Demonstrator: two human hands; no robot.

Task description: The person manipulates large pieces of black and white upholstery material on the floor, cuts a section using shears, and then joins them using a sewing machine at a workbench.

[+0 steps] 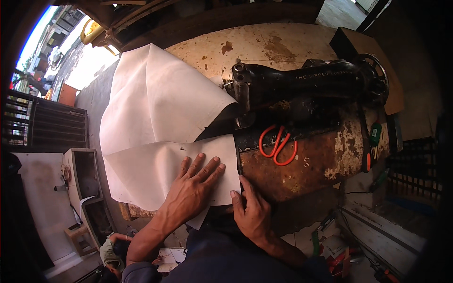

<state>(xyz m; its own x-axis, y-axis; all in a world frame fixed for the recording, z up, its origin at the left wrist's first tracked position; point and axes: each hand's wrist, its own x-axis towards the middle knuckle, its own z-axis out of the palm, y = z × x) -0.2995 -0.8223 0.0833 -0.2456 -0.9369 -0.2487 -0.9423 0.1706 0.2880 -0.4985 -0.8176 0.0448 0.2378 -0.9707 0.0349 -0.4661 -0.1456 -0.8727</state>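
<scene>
A large white sheet of smooth, leather-like material (pixel 137 113) is spread over the left part of the worn table, creased and humped, its dark underside showing at a folded edge. My left hand (pixel 197 181) lies flat on its near part, fingers stretched out. At the sheet's right edge is my right hand (pixel 252 212), thumb on top and forefinger along the edge, gripping it near the corner. Just beyond the sheet stands a black sewing machine (pixel 302 85); the folded part reaches its needle end. Orange-red scissors handles (pixel 278 146) lie beside its base, blades hidden.
The wooden table (pixel 302 177) has peeling, stained patches. A small green bottle (pixel 375 134) and a red-tipped tool (pixel 368 161) lie at its right end, near a cardboard box (pixel 373 52). Another person (pixel 114 250) is low at the lower left, near a shelf unit (pixel 85 174).
</scene>
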